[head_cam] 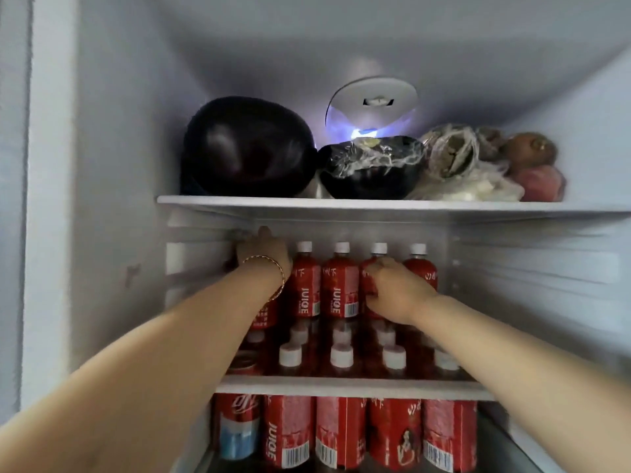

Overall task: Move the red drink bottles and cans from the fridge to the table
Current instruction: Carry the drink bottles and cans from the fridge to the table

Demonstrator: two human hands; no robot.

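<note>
Forearms fill my lower view, stretched into the fridge (102, 165). My right hand (397, 291) is curled round a red juice bottle (379, 249) in the back row on the middle shelf (341, 384). My left hand (264, 254), bracelet (281, 273) on the wrist, sits at that row's left end. Its fingers are hidden, so I can't tell its grip. A cola can (237, 421) stands below.

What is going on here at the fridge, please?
A person reaches into the open fridge with both hands. The right hand grips a red juice bottle in the back row on the middle shelf. The left hand covers the top of the leftmost bottle in that row; whether it grips is hidden.
</note>
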